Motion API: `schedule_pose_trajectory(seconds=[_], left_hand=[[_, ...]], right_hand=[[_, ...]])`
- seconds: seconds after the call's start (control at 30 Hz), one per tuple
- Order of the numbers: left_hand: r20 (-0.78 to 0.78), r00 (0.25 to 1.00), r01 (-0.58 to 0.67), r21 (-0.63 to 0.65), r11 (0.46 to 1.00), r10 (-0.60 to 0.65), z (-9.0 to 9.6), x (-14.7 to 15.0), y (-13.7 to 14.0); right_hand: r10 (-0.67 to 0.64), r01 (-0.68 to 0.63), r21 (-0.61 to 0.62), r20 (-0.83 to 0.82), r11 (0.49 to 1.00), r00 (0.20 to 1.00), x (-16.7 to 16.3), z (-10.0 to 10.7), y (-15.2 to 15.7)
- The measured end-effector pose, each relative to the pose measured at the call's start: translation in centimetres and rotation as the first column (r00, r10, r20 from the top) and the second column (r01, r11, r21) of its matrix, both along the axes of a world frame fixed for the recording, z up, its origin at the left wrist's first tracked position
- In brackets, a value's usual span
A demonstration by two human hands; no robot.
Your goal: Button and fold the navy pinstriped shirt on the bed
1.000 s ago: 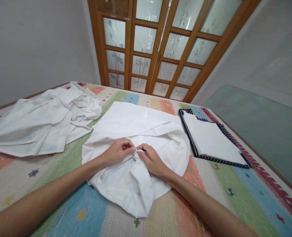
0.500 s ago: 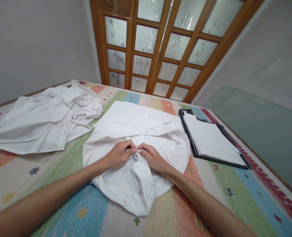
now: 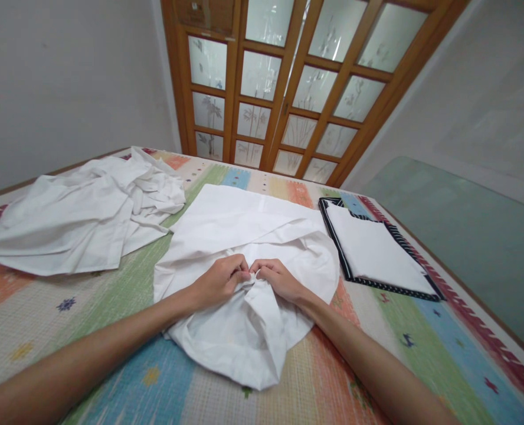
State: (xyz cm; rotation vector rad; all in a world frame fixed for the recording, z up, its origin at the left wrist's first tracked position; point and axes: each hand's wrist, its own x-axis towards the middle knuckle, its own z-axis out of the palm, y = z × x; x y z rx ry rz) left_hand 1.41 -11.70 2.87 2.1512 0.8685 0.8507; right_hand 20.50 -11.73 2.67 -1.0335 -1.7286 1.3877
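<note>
A white cloth (image 3: pixel 226 218) lies spread in front of me, smooth at its far side and bunched into folds at its near side. I cannot make out whether it is a garment. Near its middle, my left hand (image 3: pixel 224 278) pinches a gathered bit of the fabric between thumb and curled fingers. Right beside it, my right hand (image 3: pixel 280 280) grips the same gathered spot, its fingertips almost touching the left ones. What exactly lies between the fingertips is too small to see. A loose fold hangs from the pinch toward me.
To the left lies a crumpled heap of white cloth (image 3: pixel 76 218). On the right sits a folded white cloth (image 3: pixel 377 248) on black patterned fabric (image 3: pixel 390 288). A striped, colourful tablecloth (image 3: pixel 124 378) covers the table. Beyond it stand wooden glass-paned doors (image 3: pixel 266 88).
Both hands keep their pinch and have shifted slightly to the right with the gathered fabric. The near fold of the cloth has swung a little to the right.
</note>
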Motion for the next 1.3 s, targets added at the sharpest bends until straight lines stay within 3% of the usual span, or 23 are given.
schedule_pose_trajectory(seconds=[0.17, 0.4, 0.63, 0.8, 0.93, 1.03, 1.2, 1.3], left_hand=[[-0.003, 1.000, 0.030, 0.023, 0.999, -0.030, 0.1, -0.5, -0.1], [-0.077, 0.995, 0.083, 0.190, 0.978, -0.069, -0.1, -0.6, -0.3], [-0.218, 0.975, 0.055, 0.394, 0.918, 0.035, -0.8, -0.6, -0.7], [-0.250, 0.967, 0.073, 0.432, 0.899, 0.042, -1.1, -1.4, -0.1], [-0.157, 0.983, -0.035, 0.340, 0.940, 0.094, 0.0, -2.5, 0.7], [-0.161, 0.983, -0.054, 0.204, 0.978, 0.087, 1.7, -3.7, 0.5], [-0.224, 0.970, -0.075, 0.106, 0.992, 0.097, 4.8, -7.1, -0.9], [-0.323, 0.943, -0.062, 0.057, 0.996, 0.077, 6.2, -9.1, -1.9]], right_hand=[[-0.011, 0.010, -0.059, -0.024, 0.998, 1.000, -0.1, 0.1, -0.3], [0.004, -0.003, -0.058, 0.029, 0.998, 1.000, -0.3, 0.2, -0.3], [-0.045, 0.044, 0.004, 0.043, 0.999, 0.998, -0.6, 0.0, -0.1], [-0.028, 0.011, 0.111, 0.152, 0.994, 0.988, -0.4, -0.1, -0.5], [0.073, -0.151, 0.251, 0.295, 0.956, 0.953, 0.0, 0.7, -1.3], [0.132, -0.237, 0.265, 0.359, 0.935, 0.924, 0.8, 1.7, -1.5], [0.124, -0.276, 0.314, 0.429, 0.908, 0.895, 3.4, 3.9, -2.4], [0.136, -0.280, 0.253, 0.468, 0.926, 0.873, 5.0, 5.0, -3.3]])
